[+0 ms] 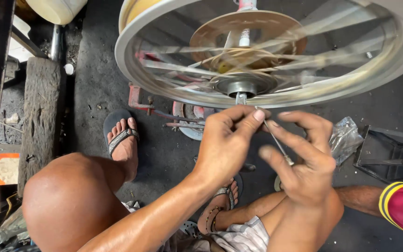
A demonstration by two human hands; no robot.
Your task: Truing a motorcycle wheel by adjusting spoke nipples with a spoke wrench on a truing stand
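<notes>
Soft daylight falls from the upper left of the frame, shining on my knee (66,200) and forearm. The wheel (267,51) across the top smears with motion blur; its rim glares pale. Dark floor (94,84), bowed edges.

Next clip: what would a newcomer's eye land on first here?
The big silver wheel fills the top of the view, its spokes blurred, with a round hub at its centre. Just below it, the left hand and right hand pinch a thin metal spoke between their fingertips. Lower left, a bare knee and a sandalled foot rest on the dark floor.
</notes>
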